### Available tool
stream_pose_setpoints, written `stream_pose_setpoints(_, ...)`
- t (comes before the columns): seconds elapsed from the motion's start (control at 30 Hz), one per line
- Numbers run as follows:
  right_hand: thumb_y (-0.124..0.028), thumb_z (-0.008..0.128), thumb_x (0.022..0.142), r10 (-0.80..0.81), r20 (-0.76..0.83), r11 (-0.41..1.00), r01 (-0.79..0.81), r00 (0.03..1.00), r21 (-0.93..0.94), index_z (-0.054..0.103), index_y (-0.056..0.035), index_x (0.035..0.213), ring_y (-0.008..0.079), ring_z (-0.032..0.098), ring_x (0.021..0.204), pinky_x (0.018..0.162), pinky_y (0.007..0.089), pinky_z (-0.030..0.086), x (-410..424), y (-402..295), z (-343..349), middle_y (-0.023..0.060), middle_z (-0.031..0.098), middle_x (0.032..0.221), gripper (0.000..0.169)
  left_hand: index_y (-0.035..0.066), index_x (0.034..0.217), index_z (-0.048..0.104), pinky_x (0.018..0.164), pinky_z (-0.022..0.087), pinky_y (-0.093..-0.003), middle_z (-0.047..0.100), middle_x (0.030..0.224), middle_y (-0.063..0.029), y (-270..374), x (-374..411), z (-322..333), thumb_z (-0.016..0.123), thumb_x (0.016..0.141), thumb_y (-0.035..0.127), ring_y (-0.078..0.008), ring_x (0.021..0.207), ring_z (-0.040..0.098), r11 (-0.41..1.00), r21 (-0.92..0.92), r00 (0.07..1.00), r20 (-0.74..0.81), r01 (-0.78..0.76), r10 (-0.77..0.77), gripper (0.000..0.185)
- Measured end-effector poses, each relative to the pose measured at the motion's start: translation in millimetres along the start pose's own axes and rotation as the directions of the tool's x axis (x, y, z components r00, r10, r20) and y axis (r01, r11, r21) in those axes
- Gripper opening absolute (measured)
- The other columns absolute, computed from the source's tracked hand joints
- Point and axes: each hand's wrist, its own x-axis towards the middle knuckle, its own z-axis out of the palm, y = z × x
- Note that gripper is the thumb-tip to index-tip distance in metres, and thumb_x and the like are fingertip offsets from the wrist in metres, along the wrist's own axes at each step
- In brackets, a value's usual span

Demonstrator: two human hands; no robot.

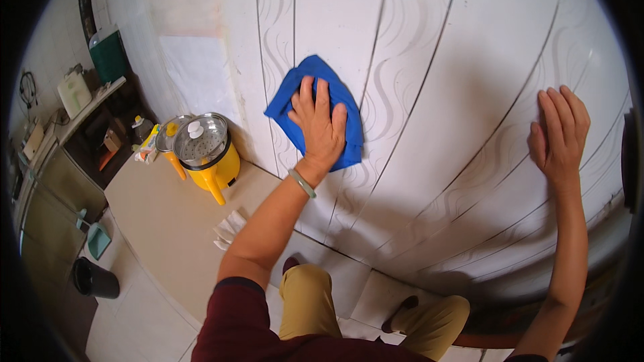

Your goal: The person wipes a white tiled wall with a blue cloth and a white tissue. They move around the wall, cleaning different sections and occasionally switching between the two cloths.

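Note:
My left hand (pixel 318 125), with a pale green bangle on the wrist, lies spread over a blue cloth (pixel 352 105) and presses it flat against the white panelled wall (pixel 468 60). The panels carry grey wavy patterns and dark seams. To the right, my right hand (pixel 561 133) rests on the same wall with nothing in it, its fingers extended and the thumb a little apart. Part of the cloth is hidden under the left palm.
A table (pixel 156 206) at the left bears a yellow electric pot (pixel 214 161) with a glass lid, a second lidded pot (pixel 168 133) and a crumpled white cloth (pixel 231 226). A black bin (pixel 95 279) and a green dustpan (pixel 98 240) are beyond it.

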Motion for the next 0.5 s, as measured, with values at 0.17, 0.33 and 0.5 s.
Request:
stream_pose_setpoints(0.17,-0.009,0.064,0.081,0.013,0.007,1.0,-0.013,1.0,-0.01,0.063,-0.0058,0.125,0.0272,0.049,0.126,0.103,0.0414,0.041,-6,0,2,0.0074,0.058,0.128,0.043,0.004,0.137,0.048,0.102,0.026,-0.0499,0.037,0.145,-0.0182,51,84,-22,0.056,0.096,0.029,-0.0373,0.124,0.038,0.985,-0.07,0.987,-0.037,-0.157,0.155,0.049)
stream_pose_setpoints(0.33,-0.009,0.064,0.081,0.028,-0.016,1.0,-0.028,0.999,-0.001,0.063,-0.0059,0.124,0.0269,0.05,0.126,0.103,0.0411,0.041,-5,-1,1,0.0076,0.059,0.127,0.043,0.007,0.135,0.051,0.101,0.027,-0.0515,0.04,0.145,-0.0148,50,112,-38,0.057,0.095,0.029,-0.0384,0.124,0.039,0.966,0.022,0.966,-0.014,-0.258,0.258,0.046)
stream_pose_setpoints(0.5,-0.008,0.065,0.081,0.029,-0.029,0.999,-0.029,0.999,0.018,0.063,-0.0063,0.124,0.027,0.05,0.125,0.103,0.0407,0.042,-4,-1,-1,0.0075,0.06,0.127,0.043,0.003,0.136,0.049,0.103,0.025,-0.0548,0.037,0.146,-0.021,16,17,-31,0.059,0.093,0.027,-0.0432,0.126,0.037,0.98,0.051,0.977,0.108,-0.191,0.185,0.05)
